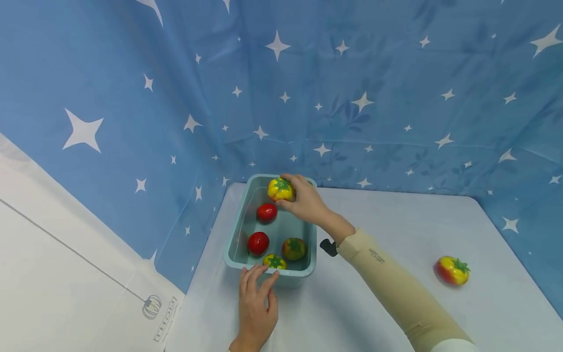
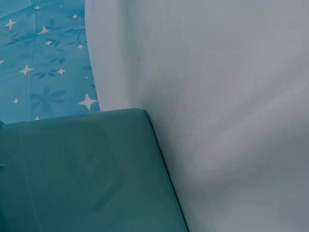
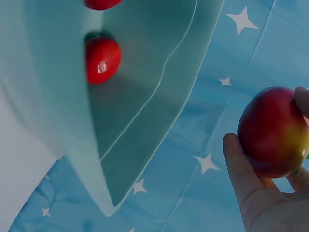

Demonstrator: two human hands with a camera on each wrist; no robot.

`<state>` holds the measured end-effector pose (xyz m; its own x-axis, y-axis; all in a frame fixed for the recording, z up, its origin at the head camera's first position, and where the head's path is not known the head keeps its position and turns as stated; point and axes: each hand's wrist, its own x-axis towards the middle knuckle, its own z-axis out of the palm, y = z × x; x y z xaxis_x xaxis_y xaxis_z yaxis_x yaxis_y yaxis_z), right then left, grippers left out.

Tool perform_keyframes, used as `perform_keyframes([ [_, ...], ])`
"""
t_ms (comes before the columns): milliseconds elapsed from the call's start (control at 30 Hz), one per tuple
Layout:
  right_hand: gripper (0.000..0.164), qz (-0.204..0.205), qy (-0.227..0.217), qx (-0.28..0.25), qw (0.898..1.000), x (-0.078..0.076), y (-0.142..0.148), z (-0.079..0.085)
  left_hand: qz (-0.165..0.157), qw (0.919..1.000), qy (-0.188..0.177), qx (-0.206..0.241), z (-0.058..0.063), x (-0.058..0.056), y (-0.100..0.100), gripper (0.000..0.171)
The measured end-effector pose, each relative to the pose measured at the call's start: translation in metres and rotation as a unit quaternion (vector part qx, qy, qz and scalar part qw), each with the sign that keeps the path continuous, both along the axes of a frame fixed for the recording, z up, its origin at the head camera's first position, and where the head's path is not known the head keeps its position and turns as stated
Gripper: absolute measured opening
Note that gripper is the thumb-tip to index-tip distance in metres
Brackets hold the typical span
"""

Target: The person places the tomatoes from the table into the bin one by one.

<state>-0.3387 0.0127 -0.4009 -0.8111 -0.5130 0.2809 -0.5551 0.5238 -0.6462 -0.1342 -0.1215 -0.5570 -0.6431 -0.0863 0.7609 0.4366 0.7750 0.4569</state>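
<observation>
**Right hand pinches a fruit above the far end of the bin**

Your right hand (image 1: 303, 198) has the yellow-and-red fruit (image 1: 280, 190) between thumb and fingers, over the far part of the blue-green bin (image 1: 286, 282), leafy top uppermost. The step looks like lowering it in. A soft descent would serve best: the skin looks smooth and glossy, so a loose pinch could let it roll or slip. Aim away from the far red fruit (image 1: 266, 213), which lies just on the near side of your load. The nearer red fruit (image 1: 258, 243), the dull greenish fruit (image 1: 293, 249) and the small yellow fruit (image 1: 274, 261) gather toward the near end, so the far floor seems the better spot. Spread your fingers only once the weight is borne, and lift your knuckles clear of the rim on the way out.

Your right forearm, in a tan sleeve (image 1: 391, 283), slants in from the lower right across the desk (image 1: 378, 210), with the wrist by the bin's right side. Your left hand (image 1: 257, 310) is in front, back upward, fingers apart and lightly bent at the near rim; whether they press on it, you cannot tell here. A light touch there could steady the bin.
</observation>
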Motion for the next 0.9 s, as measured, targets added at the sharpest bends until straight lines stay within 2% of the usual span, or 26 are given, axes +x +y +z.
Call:
perform_keyframes([
  [333, 0.069, 0.01, -0.02, 0.001, 1.0, -0.001, -0.011, -0.003, -0.006, 0.9999, 0.013, -0.001, -0.002, 0.0, 0.002, 0.044],
  [533, 0.069, 0.003, -0.015, 0.005, 1.0, -0.001, -0.008, -0.008, -0.009, 0.9999, 0.008, 0.001, 0.0, 0.0, 0.002, 0.045],
  [900, 0.059, -0.028, -0.007, 0.014, 0.999, -0.007, 0.009, -0.018, 0.0, 1.0, -0.009, 0.002, 0.002, -0.001, -0.001, 0.043],
])
